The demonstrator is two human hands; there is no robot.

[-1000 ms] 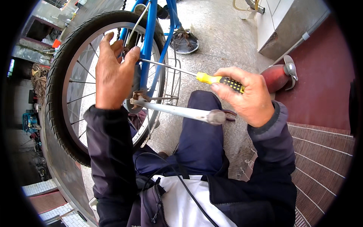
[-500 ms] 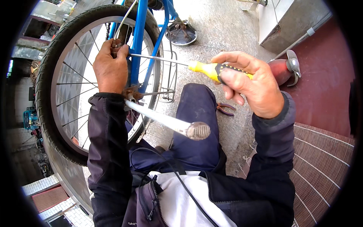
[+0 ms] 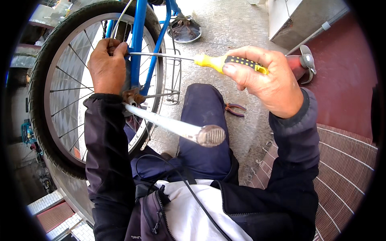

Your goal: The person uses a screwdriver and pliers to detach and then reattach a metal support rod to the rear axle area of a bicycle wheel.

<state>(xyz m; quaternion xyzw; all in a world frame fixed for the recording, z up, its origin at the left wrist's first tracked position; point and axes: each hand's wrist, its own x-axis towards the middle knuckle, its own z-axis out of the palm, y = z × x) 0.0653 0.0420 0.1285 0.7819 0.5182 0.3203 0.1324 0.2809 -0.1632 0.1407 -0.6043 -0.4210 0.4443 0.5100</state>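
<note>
My right hand grips the yellow-and-black handle of a screwdriver, its shaft pointing left across the blue bicycle frame. My left hand is closed beside the frame tube, thumb and fingers pinched at the screwdriver's far end. What they pinch, and the tip itself, are hidden. A light cable housing runs down to those fingers. Behind my left hand stands the wheel with its black tire. A whitish kickstand with a ribbed end juts from the axle area toward me.
Pliers lie on the concrete right of my knee. Beyond the frame are a wire rack and a saddle with springs showing. To the right are a tiled block, a red object with a metal fitting, and a slatted mat.
The bicycle and my left hand appear a little further left and higher in view. My right hand's fingers have closed more around the screwdriver handle, which is turned slightly.
</note>
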